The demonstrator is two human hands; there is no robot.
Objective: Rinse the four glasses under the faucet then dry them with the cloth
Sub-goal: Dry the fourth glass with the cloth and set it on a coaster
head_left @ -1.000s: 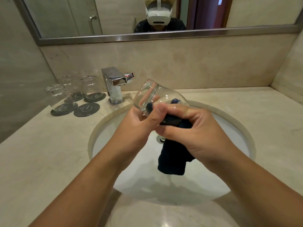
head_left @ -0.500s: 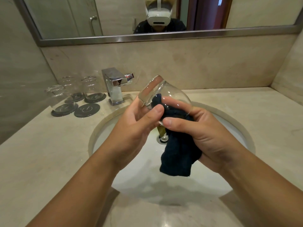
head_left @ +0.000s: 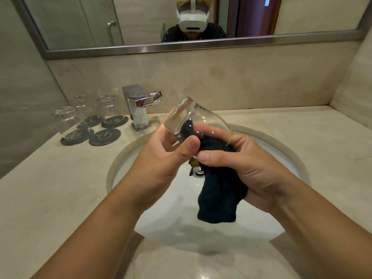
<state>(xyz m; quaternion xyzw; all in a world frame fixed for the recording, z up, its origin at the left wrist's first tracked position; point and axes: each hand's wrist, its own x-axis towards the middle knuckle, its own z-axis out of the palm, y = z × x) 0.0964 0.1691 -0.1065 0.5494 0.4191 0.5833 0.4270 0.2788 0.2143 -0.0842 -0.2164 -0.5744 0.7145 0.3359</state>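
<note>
Over the white sink basin (head_left: 281, 162) my left hand (head_left: 161, 158) grips a clear glass (head_left: 193, 117), tilted with its base toward the faucet. My right hand (head_left: 247, 166) holds a dark blue cloth (head_left: 219, 198); part of it is pushed into the glass mouth, the rest hangs down over the basin. Three other clear glasses (head_left: 69, 122) (head_left: 83, 106) (head_left: 109, 107) stand upside down on dark round coasters at the back left. The chrome faucet (head_left: 138, 106) stands behind the basin with no water running.
One bare dark coaster (head_left: 104, 136) lies beside the glasses. The beige marble counter (head_left: 50, 188) surrounds the basin, with walls at left, back and right. A mirror (head_left: 141, 21) hangs above. The drain (head_left: 198, 173) shows under the cloth.
The glass has turned and lifted slightly in my left hand. My right hand has shifted lower and rightward, working the cloth inside the glass mouth.
</note>
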